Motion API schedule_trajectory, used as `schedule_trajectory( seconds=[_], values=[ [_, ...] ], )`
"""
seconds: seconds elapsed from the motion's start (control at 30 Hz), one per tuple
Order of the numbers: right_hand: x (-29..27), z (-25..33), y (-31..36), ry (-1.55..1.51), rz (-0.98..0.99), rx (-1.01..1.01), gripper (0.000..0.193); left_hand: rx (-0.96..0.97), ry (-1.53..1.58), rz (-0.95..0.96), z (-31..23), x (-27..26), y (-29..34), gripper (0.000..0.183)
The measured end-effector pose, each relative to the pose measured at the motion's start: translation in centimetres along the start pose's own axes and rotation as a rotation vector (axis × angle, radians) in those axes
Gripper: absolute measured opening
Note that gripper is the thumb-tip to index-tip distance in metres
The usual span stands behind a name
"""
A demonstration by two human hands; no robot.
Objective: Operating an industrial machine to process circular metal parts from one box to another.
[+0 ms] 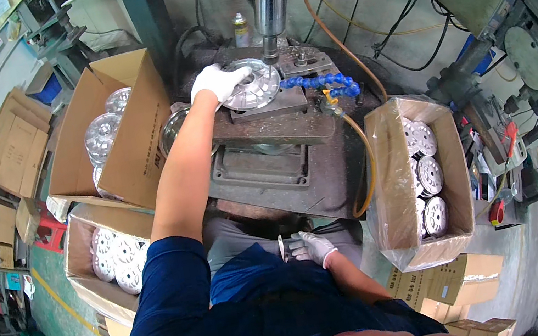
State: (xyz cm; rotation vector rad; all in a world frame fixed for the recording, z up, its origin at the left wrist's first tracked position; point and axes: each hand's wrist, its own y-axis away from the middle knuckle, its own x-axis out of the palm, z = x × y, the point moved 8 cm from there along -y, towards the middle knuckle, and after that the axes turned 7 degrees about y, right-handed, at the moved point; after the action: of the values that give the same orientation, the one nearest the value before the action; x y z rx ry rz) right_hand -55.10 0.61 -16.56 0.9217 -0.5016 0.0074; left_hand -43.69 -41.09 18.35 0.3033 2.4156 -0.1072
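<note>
My left hand (217,83), in a white glove, is closed on the left rim of a round, shiny metal cover (253,86) with raised ribs. The cover lies on the fixture block (281,104) of a drill press, beside and below its spindle (270,20). Another round metal part (171,133) sits partly behind my left forearm. Down at my lap, my gloved right hand (313,248) has its fingers stretched out and apart. A thin shiny metal edge (281,247) shows close to its fingertips; the rest of that piece is hidden.
Blue segmented coolant hose (318,80) reaches toward the cover from the right. A tall carton (134,138) and a plastic-lined carton (77,263) of metal discs stand at left. Another lined carton (392,232) of discs stands at right. A spray can (241,30) is behind the press table.
</note>
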Motion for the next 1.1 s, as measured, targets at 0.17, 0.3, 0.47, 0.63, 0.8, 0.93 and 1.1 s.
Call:
schedule_trajectory(
  seconds=[0.17,0.3,0.47,0.63,0.8,0.93,1.1],
  values=[
    [0.2,0.3,0.1,0.020,0.006,-0.005,0.037,0.001,-0.009,-0.035,-0.3,-0.2,0.1,0.066],
    [0.2,0.4,0.3,0.030,0.002,-0.005,0.038,0.017,0.019,-0.041,0.0,-0.2,0.0,0.070],
    [-0.2,-0.1,0.1,0.031,-0.004,-0.004,0.041,-0.013,-0.008,-0.023,-1.6,-0.6,1.4,0.073],
    [0.2,0.5,0.5,0.059,0.005,-0.023,0.041,-0.002,-0.022,-0.014,-0.4,-0.4,0.6,0.085],
    [-0.1,0.6,0.6,0.040,0.024,-0.052,0.041,0.011,-0.051,-0.132,-1.7,-1.2,1.8,0.088],
    [-0.1,0.5,0.4,0.035,0.008,-0.050,0.042,-0.013,-0.042,-0.192,-0.8,-1.8,1.6,0.076],
    [-0.5,0.5,0.7,0.043,-0.005,-0.053,0.042,0.062,-0.016,-0.284,-0.9,-1.8,1.3,0.055]
  ],
)
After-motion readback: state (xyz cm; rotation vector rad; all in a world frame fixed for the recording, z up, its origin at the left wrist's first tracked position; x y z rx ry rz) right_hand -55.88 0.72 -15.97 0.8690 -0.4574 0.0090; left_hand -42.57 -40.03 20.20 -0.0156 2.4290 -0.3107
